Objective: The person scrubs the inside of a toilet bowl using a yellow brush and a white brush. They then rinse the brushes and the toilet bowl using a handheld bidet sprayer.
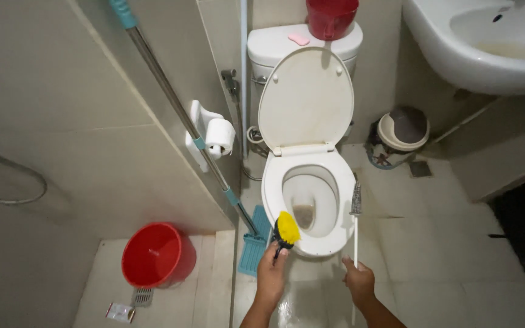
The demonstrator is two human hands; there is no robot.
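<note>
A white toilet [274, 194] stands ahead with its lid raised and its seat down. My left hand [271, 274] grips a short black-handled brush with a yellow head [287, 228], held over the front left of the toilet rim. Gripped in my right hand [360, 282] is a thin white stick topped by a narrow grey bristle brush [355, 200], which points up beside the toilet's right rim. Both brushes are close to the seat; I cannot tell if either touches it.
A teal mop [251, 246] leans against the left wall, near a toilet roll [220, 136]. A red bucket [156, 255] sits on the floor at left, by a drain. A red pitcher [331, 18] stands on the cistern. Small lidded bin [401, 130] and sink [487, 42] at right.
</note>
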